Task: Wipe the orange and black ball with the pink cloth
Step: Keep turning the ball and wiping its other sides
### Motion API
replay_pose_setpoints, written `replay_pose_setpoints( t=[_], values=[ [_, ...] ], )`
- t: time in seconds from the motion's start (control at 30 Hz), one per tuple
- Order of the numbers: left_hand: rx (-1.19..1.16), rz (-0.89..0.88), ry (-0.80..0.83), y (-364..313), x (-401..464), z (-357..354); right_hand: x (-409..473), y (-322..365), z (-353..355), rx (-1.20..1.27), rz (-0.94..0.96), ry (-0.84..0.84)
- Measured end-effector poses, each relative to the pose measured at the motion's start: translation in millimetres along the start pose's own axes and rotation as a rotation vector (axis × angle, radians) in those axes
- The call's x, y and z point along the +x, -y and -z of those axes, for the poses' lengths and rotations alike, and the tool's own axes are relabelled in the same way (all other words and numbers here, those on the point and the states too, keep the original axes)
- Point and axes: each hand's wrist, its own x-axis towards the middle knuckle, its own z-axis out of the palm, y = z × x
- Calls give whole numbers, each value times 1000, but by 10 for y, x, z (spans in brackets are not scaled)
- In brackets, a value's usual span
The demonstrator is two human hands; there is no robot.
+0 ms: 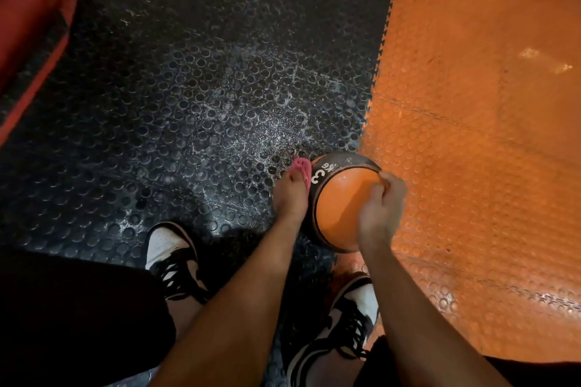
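Pink cloth point(302, 169) pressed flat against the ball's point(341, 204) left side under the left hand point(290, 196), fingers straight over it. Right hand point(382, 210) rests on the ball's top right, fingers curled against the orange panel; blurred, grip unclear. Ball sits on the floor at the seam between black mat point(195, 97) and orange mat point(490, 122). Two shoes point(171, 256) just below it.
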Motion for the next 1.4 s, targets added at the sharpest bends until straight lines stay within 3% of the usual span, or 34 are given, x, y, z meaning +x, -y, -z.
replay_pose_setpoints(
  t=[0.1, 0.23, 0.33, 0.47, 0.63, 0.7, 0.77, 0.93, 1.07, 1.23, 1.4],
  values=[
    [-16, -253, -179, 310, -352, -179, 88, 68, -39, -87, -208, -53],
    [52, -593, -288, 482, -814, -386, 43, -51, -27, -123, -222, -89],
    [11, -547, -279, 455, -801, -375, -26, -101, -23, -104, -195, -129],
    [-4, -255, -228, 305, -421, -186, -224, -111, -67, -132, -106, -163],
    [19, 28, 141, 125, 192, 155, -392, -73, -121, -129, -62, -173],
    [25, 21, 174, 58, 212, 155, -388, -80, -98, -120, -68, -177],
    [19, -59, 108, 77, 69, 89, -362, -102, -64, -114, -89, -178],
    [113, -534, -266, 387, -664, -183, -332, -67, -103, -137, -65, -204],
    [200, -710, -276, 411, -903, -280, -374, -69, -120, -142, -45, -192],
    [241, -482, -246, 169, -369, -140, -465, -16, -163, -184, -17, -215],
    [311, -273, -42, -155, -36, 49, -463, 74, -179, -240, -59, -170]
  ],
)
